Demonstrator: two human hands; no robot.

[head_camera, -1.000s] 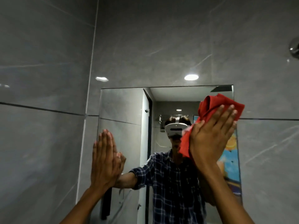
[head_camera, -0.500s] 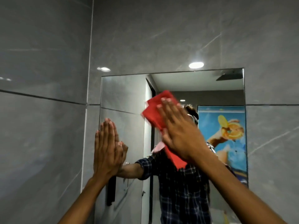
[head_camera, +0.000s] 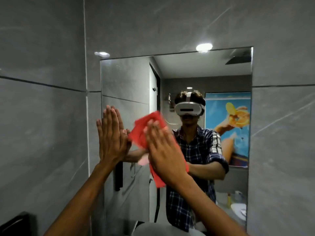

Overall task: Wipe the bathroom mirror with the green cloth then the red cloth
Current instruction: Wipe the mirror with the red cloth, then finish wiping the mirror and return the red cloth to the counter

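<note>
Head view: right hand (head_camera: 162, 149) flat, pinning red cloth (head_camera: 144, 130) against mirror (head_camera: 126, 79). Left hand (head_camera: 110, 135) open, flat on glass just beside. Grey tiled wall (head_camera: 42, 116) around.

My right hand (head_camera: 163, 150) has swept the red cloth (head_camera: 146, 132) from the mirror's (head_camera: 122, 79) upper right corner, across the middle, down to its lower left part, close beside my left hand (head_camera: 110, 137). The cloth now blurs with motion. My view has dropped, bringing a pale basin rim (head_camera: 153, 229) in below.

Home bathroom: grey wall tiles (head_camera: 42, 133), wall mirror (head_camera: 126, 82), reflected basin (head_camera: 238, 210).
</note>
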